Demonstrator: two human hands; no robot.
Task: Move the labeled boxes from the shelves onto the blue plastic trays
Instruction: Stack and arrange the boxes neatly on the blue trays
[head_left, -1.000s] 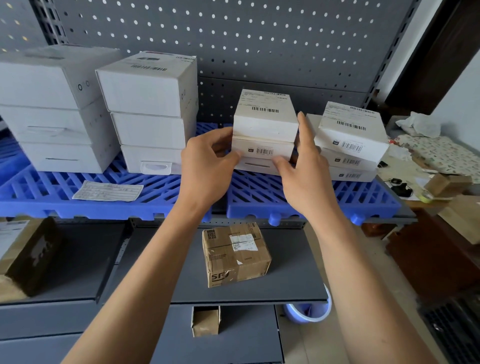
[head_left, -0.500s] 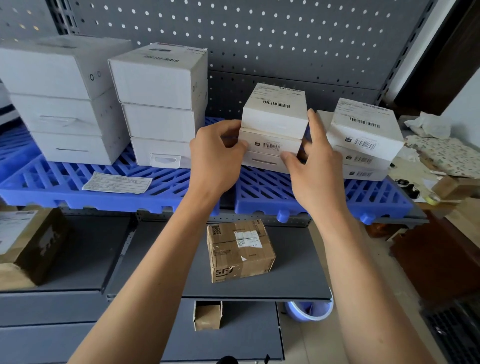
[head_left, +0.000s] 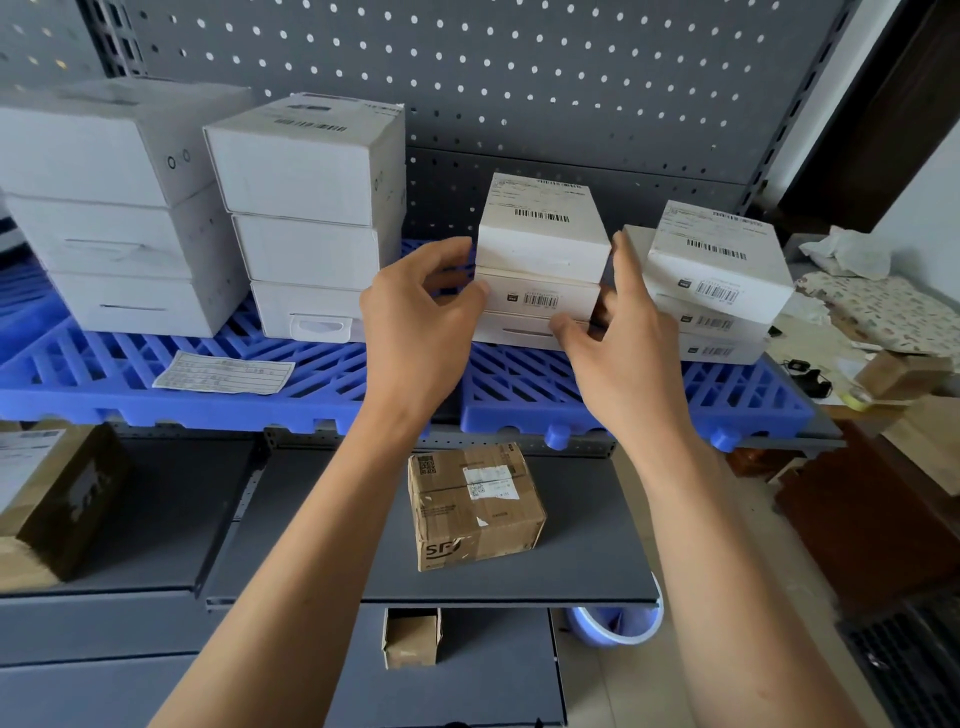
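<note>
Left hand (head_left: 415, 322) and right hand (head_left: 618, 338) loosely spread, fingertips against opposite sides of the middle stack of white labeled boxes (head_left: 540, 265) on the blue tray (head_left: 743, 400) (probably squaring it up).

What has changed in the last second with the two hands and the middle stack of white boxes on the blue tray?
The left hand and right hand have loosened on the middle stack of white labelled boxes: the fingers now spread and only the tips touch its sides, as if letting go. The stack stays on the blue plastic slatted tray. The brown cardboard parcel on the grey shelf below has not moved.
</note>
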